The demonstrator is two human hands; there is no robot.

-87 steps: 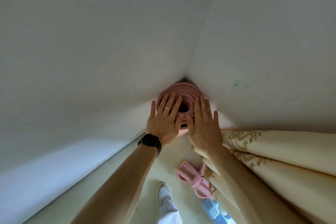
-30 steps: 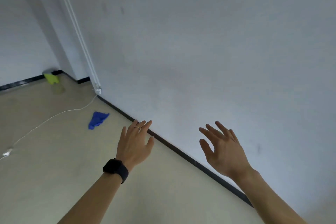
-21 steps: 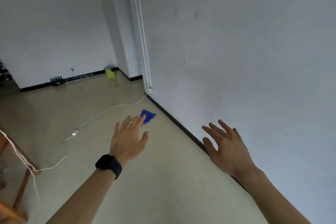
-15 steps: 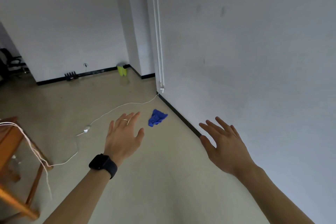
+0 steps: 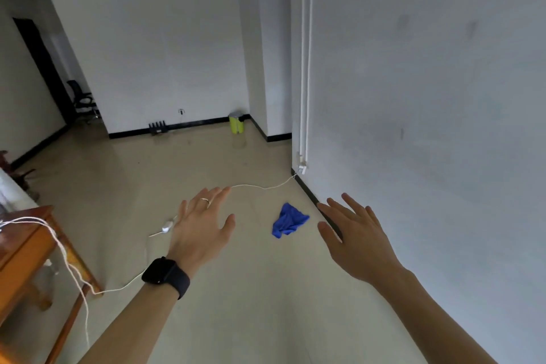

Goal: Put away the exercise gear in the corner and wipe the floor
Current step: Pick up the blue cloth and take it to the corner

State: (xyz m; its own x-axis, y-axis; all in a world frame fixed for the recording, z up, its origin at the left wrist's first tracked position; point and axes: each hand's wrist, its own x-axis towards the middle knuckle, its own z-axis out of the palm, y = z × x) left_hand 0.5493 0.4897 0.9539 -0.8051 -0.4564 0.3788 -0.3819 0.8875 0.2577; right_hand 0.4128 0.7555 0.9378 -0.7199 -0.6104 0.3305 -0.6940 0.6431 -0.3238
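Two bare hands, fingers spread and empty, over a smooth beige floor (image 5: pixel 254 319).
The left hand (image 5: pixel 201 230) and the right hand (image 5: pixel 357 241) hold nothing. Beyond and between them a crumpled blue cloth (image 5: pixel 288 220) lies by the black baseboard (image 5: pixel 307 189). It shows nearer than half a second ago, and a dark doorway (image 5: pixel 41 68) has appeared.

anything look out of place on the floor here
A crumpled blue cloth lies on the floor near the wall's black baseboard, and a white cord trails loose across the floor toward the wooden table, where feet could catch it. Both hands are empty.
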